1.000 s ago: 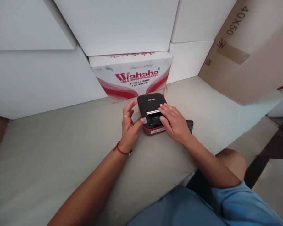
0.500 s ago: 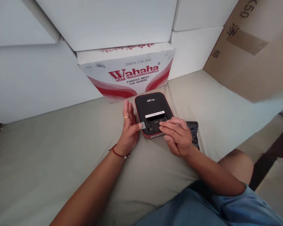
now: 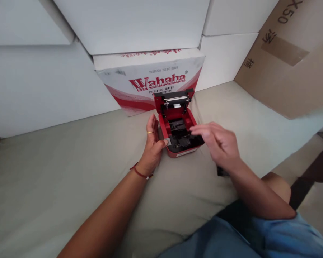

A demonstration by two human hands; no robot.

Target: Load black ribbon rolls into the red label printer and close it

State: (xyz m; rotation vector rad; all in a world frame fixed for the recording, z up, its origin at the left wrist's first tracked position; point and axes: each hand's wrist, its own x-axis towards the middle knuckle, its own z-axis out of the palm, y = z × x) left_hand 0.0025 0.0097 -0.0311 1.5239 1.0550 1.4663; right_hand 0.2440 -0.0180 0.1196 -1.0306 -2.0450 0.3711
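Right in front of the Wahaha carton [image 3: 150, 82], on the near side of it, you had the red device [image 3: 188, 148] on the cloth-covered surface [image 3: 70, 168], its lid [image 3: 158, 102] up! That raised lid stood between you and the carton, cutting across the lower edge of its print, and whether the two touched you could not tell from this angle. Look inside: red walls, dark parts, and a pale strip [image 3: 177, 98] on the lid's underside.

Your left hand [image 3: 152, 145] was on the near side of the carton, set along the device's flank, fingers straight and side by side, thumb out apart from them and resting on a small grey tab [image 3: 168, 142]. A ring [image 3: 150, 132] and a red bracelet [image 3: 141, 173] showed there.

And your right hand [image 3: 220, 141], blurred, hovered nearer to you than the carton and off toward its right, fingers stretched out together; whether the tips met the device's rim, you could not tell. Beneath that wrist, nearer you than the carton, a black object [image 3: 222, 172] peeked out, mostly hidden. Behind the carton rose white boxes [image 3: 145, 25]; to its right, a brown box [image 3: 285, 82] leaned into view.
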